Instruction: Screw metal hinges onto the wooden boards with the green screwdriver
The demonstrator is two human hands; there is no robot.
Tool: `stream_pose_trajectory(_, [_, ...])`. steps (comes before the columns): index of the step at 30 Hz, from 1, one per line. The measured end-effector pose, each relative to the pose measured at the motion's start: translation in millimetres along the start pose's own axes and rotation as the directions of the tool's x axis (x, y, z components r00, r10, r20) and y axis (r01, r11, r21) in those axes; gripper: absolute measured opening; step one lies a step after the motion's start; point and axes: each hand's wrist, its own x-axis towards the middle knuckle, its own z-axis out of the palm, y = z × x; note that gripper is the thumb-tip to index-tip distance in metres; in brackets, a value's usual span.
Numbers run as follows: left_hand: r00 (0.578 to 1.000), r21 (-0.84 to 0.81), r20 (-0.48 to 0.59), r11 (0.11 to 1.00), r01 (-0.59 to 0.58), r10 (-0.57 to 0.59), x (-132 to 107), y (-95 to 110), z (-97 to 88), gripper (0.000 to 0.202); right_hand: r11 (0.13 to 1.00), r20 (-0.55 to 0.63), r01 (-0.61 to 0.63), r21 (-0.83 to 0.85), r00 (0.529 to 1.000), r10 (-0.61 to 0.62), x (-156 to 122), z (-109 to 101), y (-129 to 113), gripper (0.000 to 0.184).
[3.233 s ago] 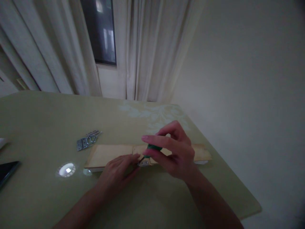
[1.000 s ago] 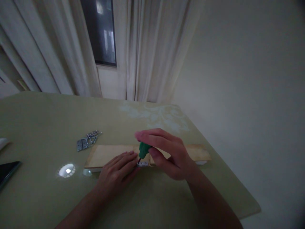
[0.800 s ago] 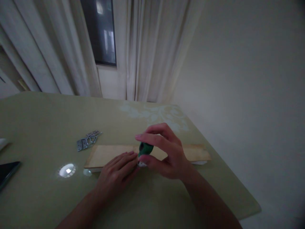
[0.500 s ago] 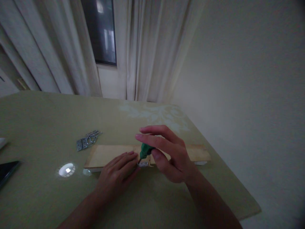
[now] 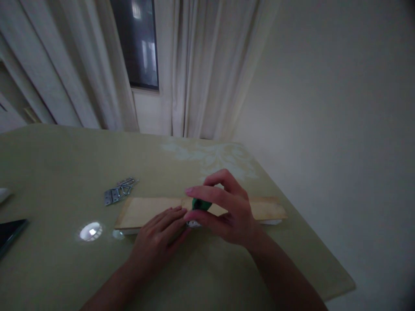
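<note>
Two pale wooden boards (image 5: 142,211) lie end to end on the green table (image 5: 65,155). A small metal hinge (image 5: 193,223) sits at their joint near the front edge. My right hand (image 5: 227,214) is closed around the green handle of a screwdriver (image 5: 200,204), which stands tip down on the hinge. My left hand (image 5: 158,237) rests flat on the left board, fingers stretched toward the hinge and holding it down.
Several loose metal hinges (image 5: 118,191) lie left of the boards. A lamp reflection (image 5: 91,231) shines on the table. A dark phone (image 5: 11,233) lies at the left edge. Curtains (image 5: 201,65) and a window are behind. The table's right edge drops off near the boards.
My right hand's fingers have shifted round the green handle, turning the screwdriver in place. My left hand and the boards have stayed put.
</note>
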Motion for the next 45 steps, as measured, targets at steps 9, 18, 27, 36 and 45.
stream_pose_trajectory(9, [1.0,0.031,-0.015,0.999,-0.01,0.011,1.4,2.2,-1.4,0.025,0.999,-0.007,-0.02,-0.027,1.0,0.02,-2.8,-2.9,2.6,0.034])
stream_pose_trajectory(18, [1.0,-0.006,-0.009,1.0,0.013,-0.013,0.4,1.3,-0.8,0.027,1.0,0.028,0.025,-0.016,0.999,-0.025,-2.7,0.5,1.9,0.03])
stream_pose_trajectory(27, [1.0,-0.007,-0.008,1.0,-0.005,0.004,3.1,2.2,-2.1,0.026,0.996,-0.061,-0.003,-0.089,0.998,-0.002,-3.2,3.2,0.6,0.027])
stream_pose_trajectory(36, [1.0,0.005,-0.02,1.0,-0.007,0.007,0.8,1.1,-0.1,0.026,0.999,0.019,0.025,-0.044,1.0,-0.024,-2.5,-0.7,0.3,0.035])
stream_pose_trajectory(45, [1.0,0.01,-0.028,1.0,-0.01,0.01,1.4,1.1,-0.8,0.026,0.992,0.002,0.024,-0.125,1.0,-0.024,-2.5,-2.4,-1.6,0.031])
